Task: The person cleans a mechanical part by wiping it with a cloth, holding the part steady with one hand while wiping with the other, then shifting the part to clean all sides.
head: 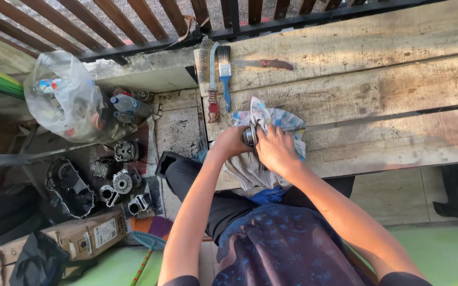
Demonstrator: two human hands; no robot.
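A small metal part [249, 136], round and ribbed at the end that shows, lies on a stained cloth [250, 159] at the near edge of the wooden bench [388, 85], toward its left end. The left hand [230, 143] is closed around the part and the cloth from the left. The right hand [275, 150] covers it from the right, fingers curled down over it; a thin rod or shaft seems to run on to the right from under that hand, along the plank.

By the look of it the step in hand is wiping or rubbing the part clean inside the cloth. The next move would call for a firm hold with one hand while the other turns the cloth round it, keeping both from slipping off the bench edge.

Near the far left corner of the bench lie a blue-handled paintbrush [225, 71], a wire brush [211, 85] with a red grip, and a knife [265, 64]. On the floor to the left are several engine parts [117, 182], a clear plastic bag [62, 100], bottles and a cardboard box [75, 238].

Most of the part is hidden by hands and cloth, so its true shape is hard to make out, and so is the bag's contents
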